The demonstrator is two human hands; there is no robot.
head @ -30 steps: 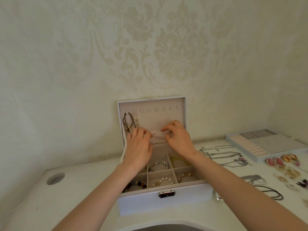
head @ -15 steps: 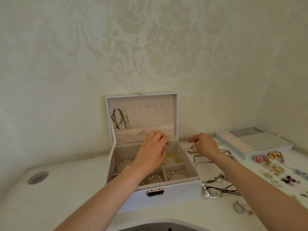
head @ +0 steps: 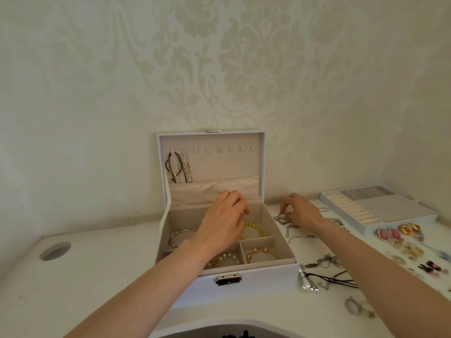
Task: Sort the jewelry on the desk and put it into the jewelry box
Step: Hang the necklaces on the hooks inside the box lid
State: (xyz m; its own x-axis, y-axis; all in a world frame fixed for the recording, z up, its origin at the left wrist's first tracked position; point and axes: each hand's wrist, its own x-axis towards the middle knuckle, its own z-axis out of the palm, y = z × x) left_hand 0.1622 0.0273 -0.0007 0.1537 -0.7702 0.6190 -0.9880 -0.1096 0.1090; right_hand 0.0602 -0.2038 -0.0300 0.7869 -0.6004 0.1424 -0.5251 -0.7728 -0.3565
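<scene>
Your jewelry box (head: 244,284) sits open on the desk (head: 97,276), bracelets (head: 258,252) in its compartments. Your left hand (head: 224,223) hovers over them, fingers loosely curled. Just right of the box, your right hand (head: 302,212) pinches a silver chain (head: 280,218). Two necklaces (head: 179,167) hang in the lid (head: 231,164).

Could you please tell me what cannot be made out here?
Head view:
- Middle compartments of the white jewelry box: covered by the left hand.
- Whether fingers of the right hand pinch the silver chain necklaces: hidden underneath.
- Small earrings, right edge: blurred.
- Black object, bottom edge: cut off.
</scene>
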